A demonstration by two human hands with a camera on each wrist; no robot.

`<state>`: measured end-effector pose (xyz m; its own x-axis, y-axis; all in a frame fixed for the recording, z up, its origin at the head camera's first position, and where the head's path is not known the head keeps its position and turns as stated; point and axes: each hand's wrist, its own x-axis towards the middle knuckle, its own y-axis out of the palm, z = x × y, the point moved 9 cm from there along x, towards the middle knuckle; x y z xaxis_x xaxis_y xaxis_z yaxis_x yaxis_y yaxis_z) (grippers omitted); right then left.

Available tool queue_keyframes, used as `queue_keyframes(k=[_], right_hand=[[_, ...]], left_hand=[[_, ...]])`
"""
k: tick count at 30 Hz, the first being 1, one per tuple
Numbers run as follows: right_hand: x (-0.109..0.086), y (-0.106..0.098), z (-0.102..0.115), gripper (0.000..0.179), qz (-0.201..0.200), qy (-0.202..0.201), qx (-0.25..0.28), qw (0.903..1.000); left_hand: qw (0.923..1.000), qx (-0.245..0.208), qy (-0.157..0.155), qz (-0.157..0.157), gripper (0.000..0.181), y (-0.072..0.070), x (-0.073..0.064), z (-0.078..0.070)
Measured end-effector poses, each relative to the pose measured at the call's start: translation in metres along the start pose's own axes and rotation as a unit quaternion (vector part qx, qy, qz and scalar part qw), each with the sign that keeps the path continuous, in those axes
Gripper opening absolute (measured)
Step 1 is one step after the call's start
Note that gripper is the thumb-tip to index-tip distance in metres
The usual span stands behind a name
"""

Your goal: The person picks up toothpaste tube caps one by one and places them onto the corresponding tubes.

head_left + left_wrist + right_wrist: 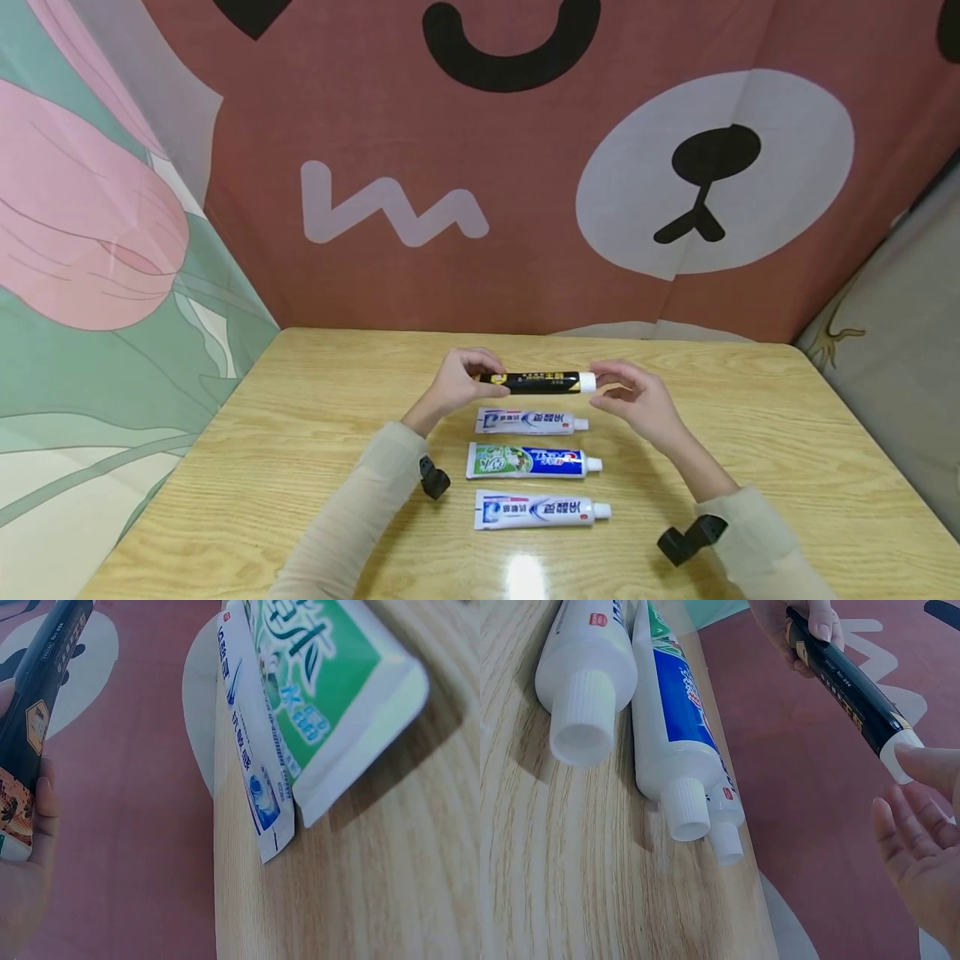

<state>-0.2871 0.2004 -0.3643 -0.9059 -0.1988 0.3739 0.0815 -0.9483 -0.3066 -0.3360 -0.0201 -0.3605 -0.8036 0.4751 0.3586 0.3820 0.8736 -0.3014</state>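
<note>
My left hand [459,382] holds a black toothpaste tube [540,383] by its flat end, thumb in front and fingers behind. The tube is raised above the table, its white cap [587,382] pointing right. At that cap is my right hand [633,400], thumb and fingers spread apart; in the right wrist view the thumb [930,765] overlaps the cap's edge while the other fingers stand away from it. Below the black tube lie a small white toothpaste tube [525,422], a green and blue toothpaste tube [525,461] and a larger white toothpaste tube [536,510], stacked in a column.
The three lying tubes rest on a light wooden table [300,467], caps to the right. Behind the table's far edge hangs a reddish-brown cloth [525,275] with a bear print. A floral cloth [97,250] hangs on the left, a grey one [892,292] on the right.
</note>
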Motion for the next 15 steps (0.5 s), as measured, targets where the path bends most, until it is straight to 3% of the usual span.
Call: queue_keyframes(k=[5, 15], right_hand=[[0.0003, -0.0002, -0.0019, 0.031, -0.002, 0.013, -0.025, 0.9996], [-0.0006, 0.0019, -0.0046, 0.035, 0.0, 0.029, -0.003, 0.9996]], left_hand=[[0.9999, 0.003, 0.011, 0.0, 0.022, 0.0004, 0.0008, 0.0021], [1.0, 0.008, -0.002, 0.001, 0.022, 0.001, 0.0006, -0.0001]])
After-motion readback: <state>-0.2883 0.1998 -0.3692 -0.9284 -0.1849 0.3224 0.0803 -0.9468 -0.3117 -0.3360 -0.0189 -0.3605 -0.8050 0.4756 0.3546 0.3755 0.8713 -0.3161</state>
